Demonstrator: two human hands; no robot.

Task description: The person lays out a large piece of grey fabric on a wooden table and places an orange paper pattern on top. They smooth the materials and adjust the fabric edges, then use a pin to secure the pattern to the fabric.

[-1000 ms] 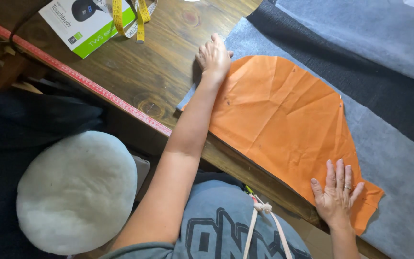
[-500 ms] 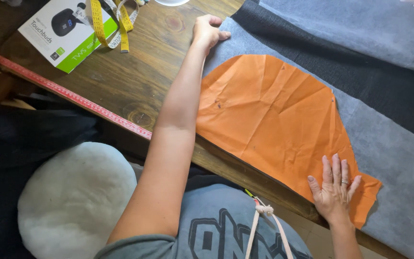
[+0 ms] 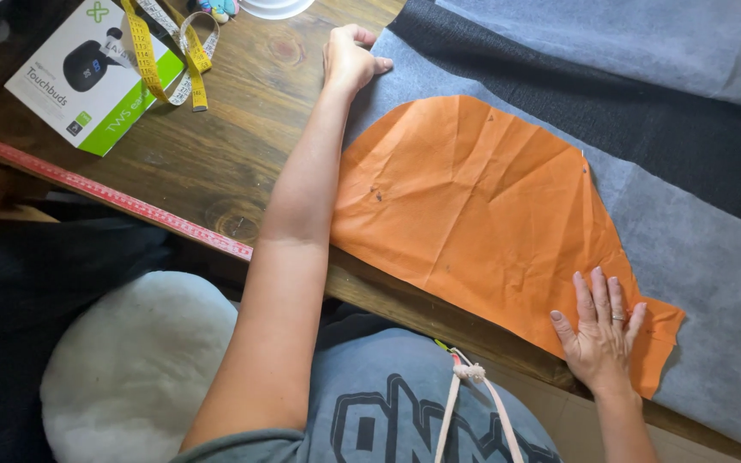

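Note:
An orange paper pattern piece (image 3: 482, 206), creased and curved along one side, lies on a grey fabric (image 3: 713, 266) spread over a dark wooden table (image 3: 242, 146). My left hand (image 3: 349, 58) is curled at the far left corner of the grey fabric, fingers closed on its edge. My right hand (image 3: 602, 330) lies flat with fingers spread on the near right end of the orange piece, pressing it down. A darker strip of fabric (image 3: 645, 129) runs behind the orange piece.
A white and green small box (image 3: 87, 73) and a yellow measuring tape (image 3: 165, 51) lie at the table's far left. A red ruler (image 3: 113, 201) runs along the table's near edge. A white round cushion (image 3: 139, 369) sits below the table. A white round object (image 3: 276, 7) is at the top.
My left hand has moved from the orange piece's top edge farther away, to the corner of the grey fabric, and closed on it. My right hand has stayed flat on the orange piece.

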